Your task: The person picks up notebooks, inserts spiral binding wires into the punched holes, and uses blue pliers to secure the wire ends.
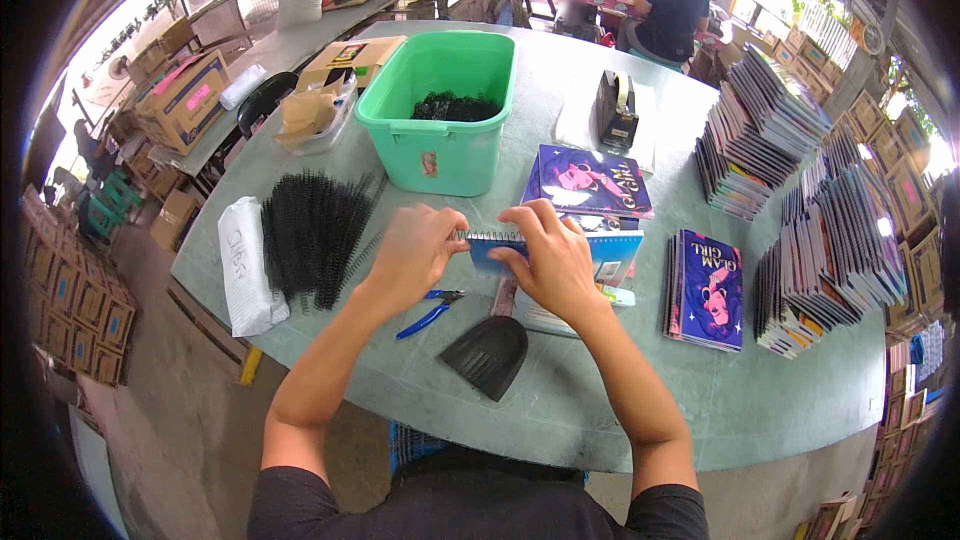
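Observation:
Both my hands hold a small blue notebook [612, 252] upright over the table's middle. My left hand [418, 248] pinches the left end of its black spiral binding [487, 236]. My right hand [553, 258] curls over the top edge of the notebook, its fingers on the spiral. Under my hands lie blue-handled pliers [430, 314] and a black dustpan-shaped scoop [488, 353]. A row of black spiral coils [315, 235] lies to the left of my left hand.
A green tub [440, 150] holding black coils stands behind my hands on the grey-green table [560, 410]. Purple-covered notebooks [588, 182] [710, 290], tall notebook stacks [830, 240], a tape dispenser [616, 110] and a white pack [246, 265] surround it. A person [668, 5] sits far back.

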`<state>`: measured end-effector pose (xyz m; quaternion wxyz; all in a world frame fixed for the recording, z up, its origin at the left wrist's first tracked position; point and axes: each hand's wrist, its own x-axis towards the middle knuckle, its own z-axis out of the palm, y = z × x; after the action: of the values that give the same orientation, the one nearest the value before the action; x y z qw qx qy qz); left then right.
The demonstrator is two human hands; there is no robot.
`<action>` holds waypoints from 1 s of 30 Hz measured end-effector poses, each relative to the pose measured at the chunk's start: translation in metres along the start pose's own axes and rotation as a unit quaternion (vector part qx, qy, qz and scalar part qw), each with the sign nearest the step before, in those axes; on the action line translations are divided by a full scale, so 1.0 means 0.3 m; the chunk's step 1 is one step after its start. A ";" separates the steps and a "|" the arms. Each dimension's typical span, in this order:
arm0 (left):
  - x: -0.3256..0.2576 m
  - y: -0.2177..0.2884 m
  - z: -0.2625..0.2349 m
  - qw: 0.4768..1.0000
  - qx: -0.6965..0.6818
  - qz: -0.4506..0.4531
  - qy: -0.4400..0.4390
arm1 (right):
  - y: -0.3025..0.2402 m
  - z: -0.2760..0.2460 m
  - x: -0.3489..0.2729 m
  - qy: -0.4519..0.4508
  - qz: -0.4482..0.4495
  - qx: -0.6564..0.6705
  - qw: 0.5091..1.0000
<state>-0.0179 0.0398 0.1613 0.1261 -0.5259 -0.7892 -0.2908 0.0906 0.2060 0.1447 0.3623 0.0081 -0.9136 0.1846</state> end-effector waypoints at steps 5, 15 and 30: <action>-0.115 0.088 0.110 0.986 0.080 0.064 0.131 | 0.005 0.001 -0.009 -0.064 0.004 -0.063 0.996; -0.266 0.090 0.212 0.936 -0.124 -0.061 -0.324 | -0.009 0.008 0.003 -0.080 0.021 -0.075 0.994; -0.029 0.111 -0.010 0.994 -0.023 -0.058 0.087 | 0.028 -0.082 -0.032 -0.056 0.061 -0.054 0.995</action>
<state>0.0154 0.0407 0.1701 0.1655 -0.4548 -0.7976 -0.3601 0.1125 0.2210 0.1521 0.2980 -0.0571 -0.9399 0.1564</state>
